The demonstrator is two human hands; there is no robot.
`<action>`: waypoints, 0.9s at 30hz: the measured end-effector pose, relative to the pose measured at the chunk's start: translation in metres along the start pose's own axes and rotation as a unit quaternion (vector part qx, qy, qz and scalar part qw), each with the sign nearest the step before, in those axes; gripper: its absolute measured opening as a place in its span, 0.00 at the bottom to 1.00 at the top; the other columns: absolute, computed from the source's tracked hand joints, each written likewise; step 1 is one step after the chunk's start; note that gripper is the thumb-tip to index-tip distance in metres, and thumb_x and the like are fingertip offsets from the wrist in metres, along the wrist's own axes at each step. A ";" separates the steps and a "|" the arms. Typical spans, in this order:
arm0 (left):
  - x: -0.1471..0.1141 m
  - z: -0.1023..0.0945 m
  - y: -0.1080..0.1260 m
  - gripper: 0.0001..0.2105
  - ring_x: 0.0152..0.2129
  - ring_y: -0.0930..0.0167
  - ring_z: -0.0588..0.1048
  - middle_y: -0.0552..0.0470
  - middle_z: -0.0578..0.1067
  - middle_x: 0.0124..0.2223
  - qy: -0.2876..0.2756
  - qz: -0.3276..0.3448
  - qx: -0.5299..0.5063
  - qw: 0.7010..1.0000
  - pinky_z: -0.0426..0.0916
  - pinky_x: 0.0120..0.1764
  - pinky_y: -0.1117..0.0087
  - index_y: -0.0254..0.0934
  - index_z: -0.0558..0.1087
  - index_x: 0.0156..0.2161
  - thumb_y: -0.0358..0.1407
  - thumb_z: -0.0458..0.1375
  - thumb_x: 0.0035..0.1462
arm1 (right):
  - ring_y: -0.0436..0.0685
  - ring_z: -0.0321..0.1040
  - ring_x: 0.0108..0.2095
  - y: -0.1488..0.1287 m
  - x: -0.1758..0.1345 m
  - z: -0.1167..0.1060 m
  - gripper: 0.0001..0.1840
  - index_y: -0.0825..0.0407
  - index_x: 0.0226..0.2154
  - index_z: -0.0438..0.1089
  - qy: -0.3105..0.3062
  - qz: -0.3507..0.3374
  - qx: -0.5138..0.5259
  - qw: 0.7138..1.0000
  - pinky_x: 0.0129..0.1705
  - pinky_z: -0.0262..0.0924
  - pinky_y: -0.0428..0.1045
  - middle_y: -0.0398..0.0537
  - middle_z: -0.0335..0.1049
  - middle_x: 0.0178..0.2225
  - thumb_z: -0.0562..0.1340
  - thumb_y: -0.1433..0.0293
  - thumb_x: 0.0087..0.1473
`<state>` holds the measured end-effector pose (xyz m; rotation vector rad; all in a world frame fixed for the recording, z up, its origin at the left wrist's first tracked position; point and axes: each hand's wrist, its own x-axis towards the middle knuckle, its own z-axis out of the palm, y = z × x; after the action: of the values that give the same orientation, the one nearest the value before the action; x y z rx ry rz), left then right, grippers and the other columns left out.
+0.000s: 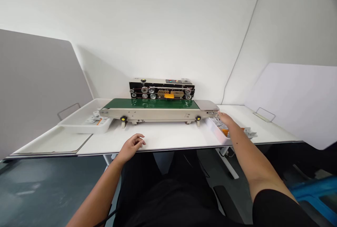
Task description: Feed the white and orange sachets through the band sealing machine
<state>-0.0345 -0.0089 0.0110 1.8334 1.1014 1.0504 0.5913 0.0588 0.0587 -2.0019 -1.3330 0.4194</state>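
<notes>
My left hand (132, 146) rests near the table's front edge, its fingers loosely bent and apart with nothing in them. At the right end of the band sealer's conveyor, my right hand (224, 118) reaches over a white bin (219, 134) of small grey and orange packets. Its fingertips are close to the metal end plate (206, 105); whether they touch it or hold anything cannot be made out. The band sealer (163, 114) has a green belt (152, 103), with rollers and an orange part (169, 96) in its open head behind.
A white tray (86, 128) with several packets stands left of the sealer. More packets (249, 133) lie right of my right forearm. Pale panels (44, 86) rise at both sides. A blue stool (316, 192) is at the lower right, below the white table (163, 137).
</notes>
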 end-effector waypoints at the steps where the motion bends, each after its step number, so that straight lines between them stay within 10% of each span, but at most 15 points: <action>1: 0.001 0.000 0.000 0.17 0.31 0.67 0.76 0.49 0.80 0.34 0.001 0.000 0.005 1.000 0.68 0.35 0.68 0.38 0.69 0.47 0.46 0.58 0.59 | 0.72 0.71 0.52 -0.002 -0.002 0.001 0.29 0.52 0.36 0.74 0.003 0.017 0.010 1.000 0.55 0.61 0.65 0.67 0.75 0.45 0.58 0.44 0.55; 9: 0.004 -0.003 0.001 0.19 0.30 0.66 0.76 0.48 0.81 0.34 0.004 -0.006 0.017 1.000 0.68 0.34 0.69 0.39 0.71 0.47 0.51 0.59 0.59 | 0.62 0.69 0.53 -0.035 -0.017 -0.019 0.22 0.52 0.46 0.75 0.189 -0.057 0.087 0.976 0.57 0.60 0.55 0.56 0.75 0.50 0.58 0.53 0.61; 17: 0.006 -0.004 0.001 0.23 0.35 0.61 0.79 0.46 0.82 0.36 0.003 -0.018 0.019 1.000 0.72 0.40 0.65 0.38 0.71 0.47 0.55 0.61 0.56 | 0.72 0.56 0.65 0.022 -0.056 -0.111 0.48 0.42 0.60 0.70 -0.208 -0.014 -0.011 0.978 0.65 0.53 0.58 0.50 0.56 0.68 0.78 0.57 0.34; 27: 0.011 -0.007 -0.006 0.25 0.36 0.60 0.79 0.45 0.82 0.37 -0.001 -0.023 0.026 0.999 0.74 0.41 0.63 0.39 0.71 0.47 0.57 0.62 0.55 | 0.67 0.48 0.70 0.042 -0.070 -0.098 0.51 0.40 0.64 0.65 -0.252 -0.043 -0.011 0.967 0.69 0.45 0.56 0.44 0.52 0.70 0.76 0.51 0.37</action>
<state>-0.0395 0.0047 0.0112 1.8394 1.1742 1.0010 0.6488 -0.0499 0.0920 -1.9147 -1.7241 0.9208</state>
